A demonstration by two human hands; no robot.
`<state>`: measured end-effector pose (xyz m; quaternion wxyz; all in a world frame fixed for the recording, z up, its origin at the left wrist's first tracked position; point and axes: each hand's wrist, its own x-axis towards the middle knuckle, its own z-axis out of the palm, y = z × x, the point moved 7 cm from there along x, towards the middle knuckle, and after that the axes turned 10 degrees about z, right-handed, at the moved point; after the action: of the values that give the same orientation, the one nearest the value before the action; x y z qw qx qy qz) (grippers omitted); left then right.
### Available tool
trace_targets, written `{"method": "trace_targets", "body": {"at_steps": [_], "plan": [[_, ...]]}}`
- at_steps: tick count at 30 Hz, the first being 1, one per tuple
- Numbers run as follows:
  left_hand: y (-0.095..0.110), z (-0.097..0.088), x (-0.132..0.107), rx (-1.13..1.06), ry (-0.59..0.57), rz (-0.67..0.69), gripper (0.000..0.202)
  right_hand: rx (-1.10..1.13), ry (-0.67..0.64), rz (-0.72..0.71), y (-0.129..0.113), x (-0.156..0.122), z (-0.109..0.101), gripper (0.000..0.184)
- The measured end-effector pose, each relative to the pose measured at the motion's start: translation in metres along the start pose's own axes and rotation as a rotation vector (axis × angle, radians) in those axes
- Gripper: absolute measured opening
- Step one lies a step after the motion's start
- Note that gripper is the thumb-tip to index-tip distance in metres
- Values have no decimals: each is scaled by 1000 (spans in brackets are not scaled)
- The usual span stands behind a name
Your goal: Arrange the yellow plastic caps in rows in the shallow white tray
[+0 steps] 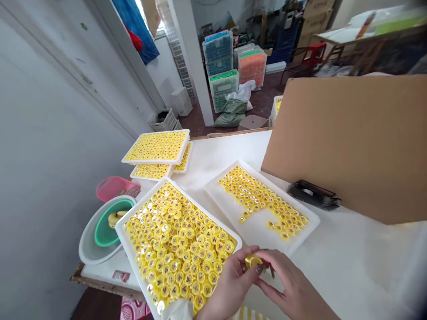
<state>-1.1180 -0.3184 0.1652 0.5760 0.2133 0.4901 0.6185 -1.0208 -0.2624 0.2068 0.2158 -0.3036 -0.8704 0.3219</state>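
Observation:
My left hand (pixel 231 282) and my right hand (pixel 287 282) meet over the near edge of the table. Between their fingertips is a small round yellow piece (pixel 252 260), partly hidden by the fingers and thumb. Beside my left hand, a white tray (pixel 213 222) is heaped with similar yellow pieces (pixel 180 240), which have small printed pictures on their faces. Just beyond my right hand lies a second white tray (pixel 230 202). Its yellow pieces (pixel 258 195) lie in one layer toward the far and right sides, leaving bare floor at the near left.
Stacked white trays (pixel 151 162) of yellow pieces stand at the far left. Bananas (pixel 115 218) lie in a green bowl (pixel 100 229) inside a grey basin (pixel 86 249), near a pink basket (pixel 110 189). A cardboard sheet (pixel 347 142) and a black tape dispenser (pixel 313 194) border the right.

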Motion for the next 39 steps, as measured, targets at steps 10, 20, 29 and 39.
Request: {"method": "trace_targets", "body": {"at_steps": [10,20,29,39], "plan": [[30,3,-21,24,-2,47,56,4,106,-158,-27,-12,-2,36],[22,-5,-34,144,-16,71,61,54,-155,-285,-37,-5,-8,51],[17,-4,-35,145,30,61,71,162,-92,-251,-35,-7,-8,48],[30,12,-42,166,-9,27,71,115,118,-211,-35,-14,-22,38]]}}
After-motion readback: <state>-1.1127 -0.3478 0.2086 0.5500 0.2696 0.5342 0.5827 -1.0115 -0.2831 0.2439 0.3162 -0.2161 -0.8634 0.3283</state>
